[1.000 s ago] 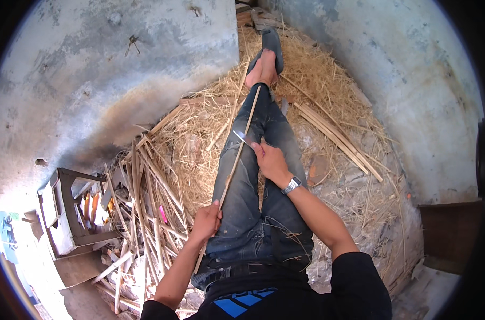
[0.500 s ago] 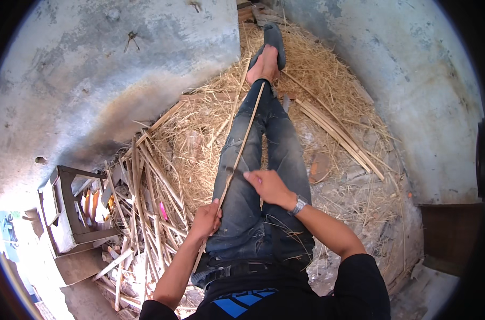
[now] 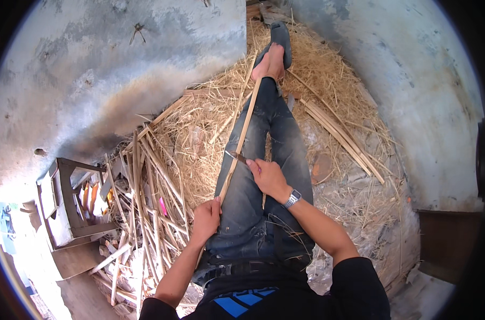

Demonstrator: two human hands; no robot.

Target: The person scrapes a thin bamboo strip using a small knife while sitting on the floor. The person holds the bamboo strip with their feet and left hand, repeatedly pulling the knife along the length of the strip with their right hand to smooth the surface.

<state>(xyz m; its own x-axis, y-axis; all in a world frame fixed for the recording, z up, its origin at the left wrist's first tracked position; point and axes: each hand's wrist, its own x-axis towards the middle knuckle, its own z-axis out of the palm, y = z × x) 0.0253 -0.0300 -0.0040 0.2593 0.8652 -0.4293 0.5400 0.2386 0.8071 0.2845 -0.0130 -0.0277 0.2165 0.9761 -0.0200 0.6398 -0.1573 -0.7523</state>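
A long pale wooden strip, likely bamboo [image 3: 246, 122], lies along my outstretched legs [image 3: 288, 149], its far end near my ankles. My left hand [image 3: 206, 217] is closed around the strip's near part, beside my left thigh. Closed around the handle of a small knife [image 3: 236, 156], my right hand [image 3: 269, 178] is over my thighs. The knife's blade crosses the strip just above a rough, uneven stretch. Whether its edge cuts into the wood cannot be made out.
Many loose sticks [image 3: 159, 176] are heaped at my left, near a dark open-framed box [image 3: 74, 205]. Shavings [image 3: 328, 69] cover the floor around my feet. A bundle of pale strips [image 3: 341, 136] lies right of my legs. Grey walls [image 3: 413, 96] close in on both sides.
The strip now shows a broader flat face upward. My right hand has moved slightly away from me and right, and the knife has moved farther up the strip.
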